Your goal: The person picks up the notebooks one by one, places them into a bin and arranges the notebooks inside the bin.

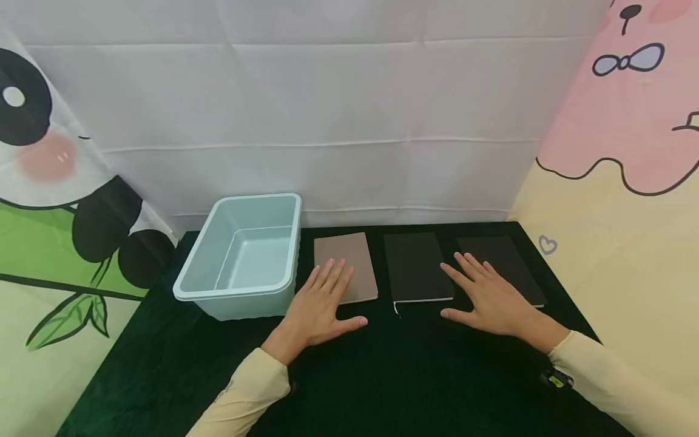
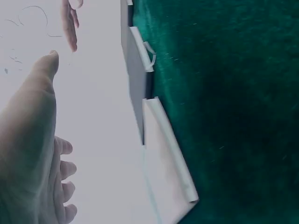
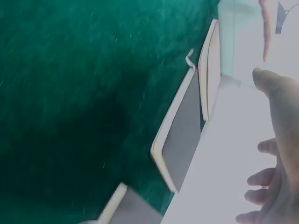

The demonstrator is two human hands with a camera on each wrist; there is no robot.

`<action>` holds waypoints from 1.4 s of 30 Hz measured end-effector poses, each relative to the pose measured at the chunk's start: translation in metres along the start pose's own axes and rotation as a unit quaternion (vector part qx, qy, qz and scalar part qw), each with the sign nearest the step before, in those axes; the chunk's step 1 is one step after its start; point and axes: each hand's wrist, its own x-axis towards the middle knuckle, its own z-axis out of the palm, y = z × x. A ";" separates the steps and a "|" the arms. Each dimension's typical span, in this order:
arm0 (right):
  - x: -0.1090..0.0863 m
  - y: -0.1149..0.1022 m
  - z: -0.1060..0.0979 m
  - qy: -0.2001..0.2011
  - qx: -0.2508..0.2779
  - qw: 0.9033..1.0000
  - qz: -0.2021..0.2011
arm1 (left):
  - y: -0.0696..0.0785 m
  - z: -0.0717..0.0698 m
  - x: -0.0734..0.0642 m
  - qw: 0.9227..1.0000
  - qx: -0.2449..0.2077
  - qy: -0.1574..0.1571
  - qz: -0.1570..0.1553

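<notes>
The left hand (image 1: pixel 319 309) hides one corner of the beige notebook (image 1: pixel 360 264), the right hand (image 1: pixel 491 300) part of the rightmost black notebook (image 1: pixel 508 261). Both sleeves (image 1: pixel 606 376) are cut by the head view's edge; the right wrist device (image 1: pixel 557 380) is too small to read.

You work inside a small draped booth (image 1: pixel 349 176).
Creased white sheeting (image 1: pixel 327 91) and cartoon-printed hangings (image 1: pixel 628 115) line three sides of your dark green tabletop (image 1: pixel 415 382).

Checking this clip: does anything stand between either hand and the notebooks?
Nothing visible does. The left hand is over the pink notebook, and the right hand is by the middle notebook and right notebook, with no object between. The pale tub stands left of the pink notebook, off to the side.
</notes>
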 end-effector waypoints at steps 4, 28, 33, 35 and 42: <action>-0.006 0.013 -0.008 -0.008 -0.006 1.000 -0.011 | -0.003 -0.017 -0.005 1.000 0.009 0.020 0.001; -0.033 0.081 -0.006 0.010 0.032 0.999 -0.005 | -0.087 -0.072 -0.077 0.996 0.004 0.089 -0.018; -0.039 0.093 -0.001 0.016 0.052 0.998 0.012 | -0.118 -0.070 -0.100 0.992 0.016 0.118 -0.027; -0.042 0.099 0.002 0.024 0.059 0.998 0.024 | -0.129 -0.067 -0.109 0.990 0.018 0.137 -0.031; -0.054 0.117 0.009 0.035 0.069 0.996 0.043 | -0.158 -0.060 -0.131 0.986 0.019 0.167 -0.018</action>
